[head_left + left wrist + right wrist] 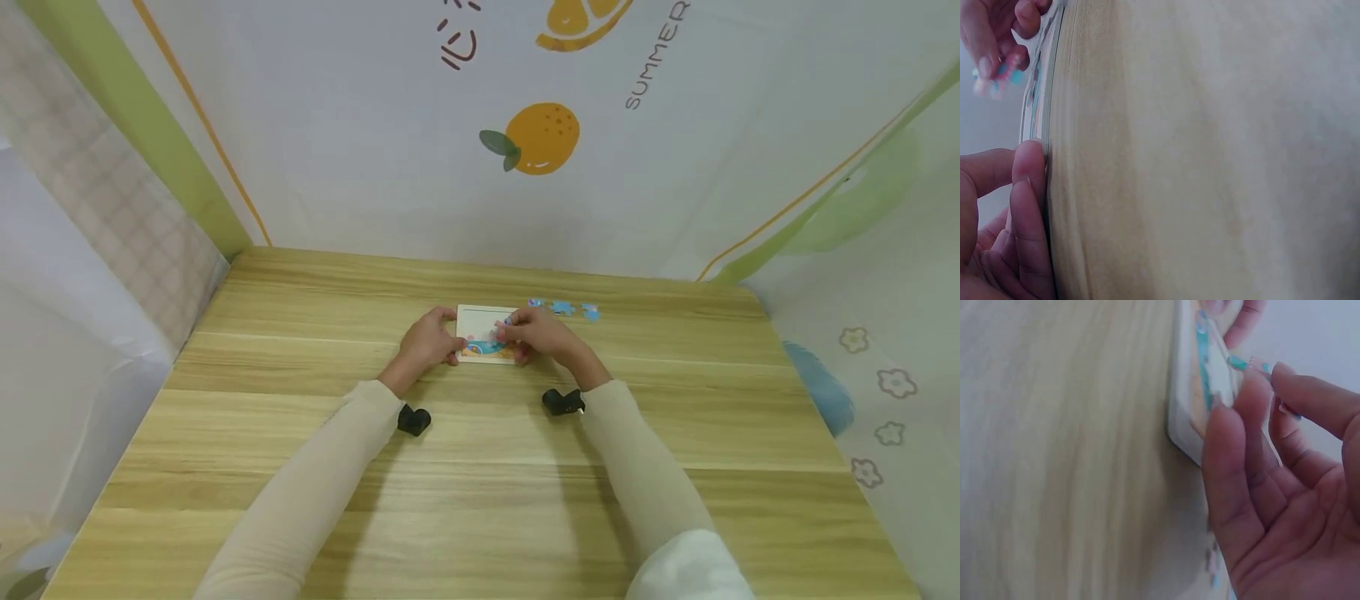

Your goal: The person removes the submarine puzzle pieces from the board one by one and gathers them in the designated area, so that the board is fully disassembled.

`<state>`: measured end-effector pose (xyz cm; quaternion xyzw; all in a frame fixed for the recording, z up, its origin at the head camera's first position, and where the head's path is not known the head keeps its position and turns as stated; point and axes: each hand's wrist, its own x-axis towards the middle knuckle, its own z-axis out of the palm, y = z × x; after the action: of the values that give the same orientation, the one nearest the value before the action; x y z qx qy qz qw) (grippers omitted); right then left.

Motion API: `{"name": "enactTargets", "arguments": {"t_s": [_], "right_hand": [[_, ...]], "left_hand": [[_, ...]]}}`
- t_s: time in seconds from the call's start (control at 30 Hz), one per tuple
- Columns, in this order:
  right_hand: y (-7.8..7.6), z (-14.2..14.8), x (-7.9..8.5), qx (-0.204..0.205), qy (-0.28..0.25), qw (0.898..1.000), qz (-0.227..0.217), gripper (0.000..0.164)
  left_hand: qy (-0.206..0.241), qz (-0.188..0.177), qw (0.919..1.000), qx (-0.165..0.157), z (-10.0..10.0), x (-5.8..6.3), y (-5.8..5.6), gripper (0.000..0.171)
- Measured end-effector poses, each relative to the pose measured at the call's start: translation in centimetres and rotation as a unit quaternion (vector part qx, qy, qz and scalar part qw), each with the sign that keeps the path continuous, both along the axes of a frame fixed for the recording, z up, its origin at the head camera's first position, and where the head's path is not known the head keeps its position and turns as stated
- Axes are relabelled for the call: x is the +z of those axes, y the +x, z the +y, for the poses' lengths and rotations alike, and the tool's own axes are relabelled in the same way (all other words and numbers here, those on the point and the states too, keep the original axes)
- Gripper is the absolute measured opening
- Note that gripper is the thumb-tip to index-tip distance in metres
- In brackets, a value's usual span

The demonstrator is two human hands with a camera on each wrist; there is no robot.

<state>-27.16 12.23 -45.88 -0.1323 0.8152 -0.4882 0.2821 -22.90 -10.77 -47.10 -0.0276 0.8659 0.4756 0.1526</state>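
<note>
A small white puzzle tray (474, 321) lies on the table, its lower strip filled with a blue and orange picture. At its left edge my left hand (429, 340) grips the frame, thumb on the near left corner. In the left wrist view its fingers (1030, 231) are curled against the tray's side. Above the tray's right part, my right hand (546, 330) pinches a pink and blue jigsaw piece (1250, 364) between thumb and forefinger. The piece is tilted and held off the tray. The other right fingers (1225, 462) are near the tray's right corner; contact is unclear.
Several loose blue jigsaw pieces (562, 307) lie in a row behind my right hand. The wood-grain table (480, 500) meets a white curtain (375, 167) printed with fruit at its back edge. Black wrist devices (562, 402) sit at both cuffs.
</note>
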Motion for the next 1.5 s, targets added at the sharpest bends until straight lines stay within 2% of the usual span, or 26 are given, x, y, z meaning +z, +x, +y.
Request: {"name": "enactTargets", "arguments": {"t_s": [0.13, 0.23, 0.47, 0.57, 0.73, 0.87, 1.3, 1.5], "right_hand": [[0.0, 1.9, 0.4, -0.038, -0.006, 0.999, -0.011, 0.026], [-0.2, 3.5, 0.5, -0.068, -0.007, 0.998, -0.014, 0.030], [0.0, 6.6, 0.4, -0.126, 0.001, 0.992, 0.008, 0.032], [0.0, 7.5, 0.1, -0.142, 0.007, 0.990, 0.004, 0.029], [0.1, 8.0, -0.3, -0.149, 0.024, 0.988, -0.004, 0.029], [0.3, 8.1, -0.6, -0.158, 0.037, 0.987, 0.008, 0.028], [0.5, 8.1, -0.6, -0.180, 0.038, 0.983, 0.018, 0.034], [0.2, 8.1, -1.0, -0.182, 0.045, 0.982, 0.027, 0.030]], "left_hand": [[0.002, -0.001, 1.0000, 0.005, 0.1, 0.0, 0.0, 0.059], [-0.001, 0.000, 1.0000, 0.006, 0.0, 0.0, 0.0, 0.059], [-0.001, 0.004, 1.0000, 0.001, 0.0, 0.0, 0.0, 0.059], [0.002, 0.003, 1.0000, -0.002, 0.0, -0.1, -0.1, 0.059], [0.010, 0.003, 0.9999, 0.002, -0.1, -0.2, -0.1, 0.058], [0.016, 0.003, 0.9999, 0.001, 0.0, -0.2, -0.1, 0.059], [0.014, 0.001, 0.9999, 0.003, 0.1, -0.1, 0.0, 0.058], [0.014, 0.002, 0.9999, 0.005, 0.1, -0.1, -0.1, 0.059]]}}
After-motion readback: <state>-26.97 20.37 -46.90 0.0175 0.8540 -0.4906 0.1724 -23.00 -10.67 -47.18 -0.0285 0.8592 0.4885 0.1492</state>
